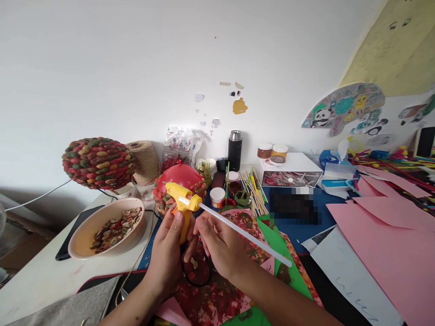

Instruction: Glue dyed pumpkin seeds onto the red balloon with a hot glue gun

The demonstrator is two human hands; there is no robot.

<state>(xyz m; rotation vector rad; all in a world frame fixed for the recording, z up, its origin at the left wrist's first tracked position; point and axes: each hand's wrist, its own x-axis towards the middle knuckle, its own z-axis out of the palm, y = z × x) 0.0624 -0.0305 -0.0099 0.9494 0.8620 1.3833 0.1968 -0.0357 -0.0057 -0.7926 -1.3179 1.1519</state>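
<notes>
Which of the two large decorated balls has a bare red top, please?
The red balloon, behind the yellow glue gun in the left hand; the other ball, at left beyond the bowl, looks covered all over its visible side.

Glue gun (184, 206): smooth plastic, slight sheen. Glue stick (248, 234): smooth, translucent plastic. Balloon (180, 177): glossy rubber. Twine spool (147, 162): rough, fibrous, matt. Thermos (234, 151): matt body, shiny metal cap. Basin (77, 235): smooth plastic. Skewers (256, 195): bare wood. Pink sheets (387, 253): matt paper.
</notes>
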